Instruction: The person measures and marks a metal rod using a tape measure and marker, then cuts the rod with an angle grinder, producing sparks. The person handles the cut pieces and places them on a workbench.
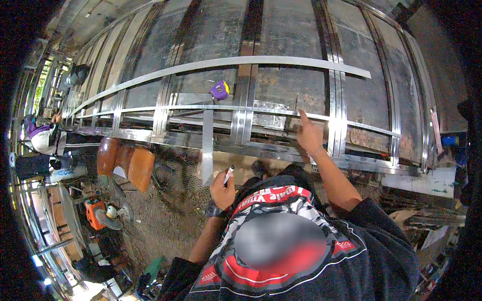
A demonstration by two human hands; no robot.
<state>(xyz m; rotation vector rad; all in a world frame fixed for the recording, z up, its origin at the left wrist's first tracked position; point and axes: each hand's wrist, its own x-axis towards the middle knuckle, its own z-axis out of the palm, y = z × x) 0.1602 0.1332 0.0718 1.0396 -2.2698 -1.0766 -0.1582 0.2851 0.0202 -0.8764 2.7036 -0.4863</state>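
While the right hand (310,134) points its forefinger up against the steel frame (241,125), the other fingers curled in and holding nothing, the left hand (222,189) hangs lower with its fingers closed around a marker pen (229,174), tip upward. The frame is a large grid of shiny bars standing in front of the person, its long bars running left to right across the view. The right hand is the nearer one and touches, or all but touches, a thin cross bar; the pen sits below and to the left of that spot, apart from the metal. A purple tape measure (220,90) rests on the frame, above and left of both hands. Orange chairs (131,163) stand on the dirt floor (170,220) at lower left. No containers can be made out.
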